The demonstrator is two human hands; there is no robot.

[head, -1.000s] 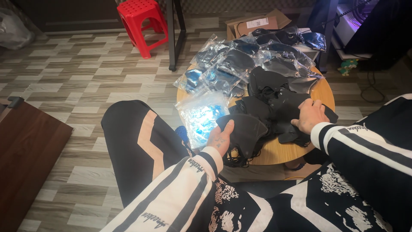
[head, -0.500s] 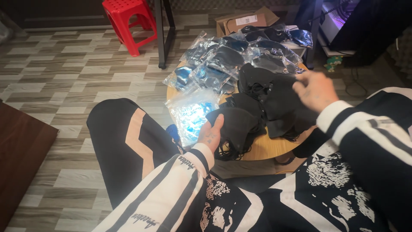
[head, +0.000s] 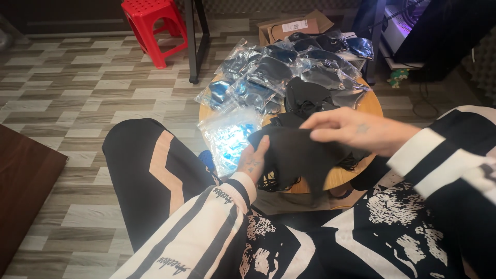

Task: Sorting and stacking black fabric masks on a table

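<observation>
Left hand (head: 253, 161) and right hand (head: 356, 129) each pinch an edge of one black fabric piece (head: 299, 155), grip closed on it, held just above the round wooden bench (head: 369, 106). Clear bagged items (head: 268, 77) cover the bench's far side.

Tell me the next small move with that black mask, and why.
Probably slide the black mask toward the empty clear bag. Both the left hand and the right hand hold the mask above the round table, the bag lies just beside the left hand, and bagged masks are piled behind.
</observation>
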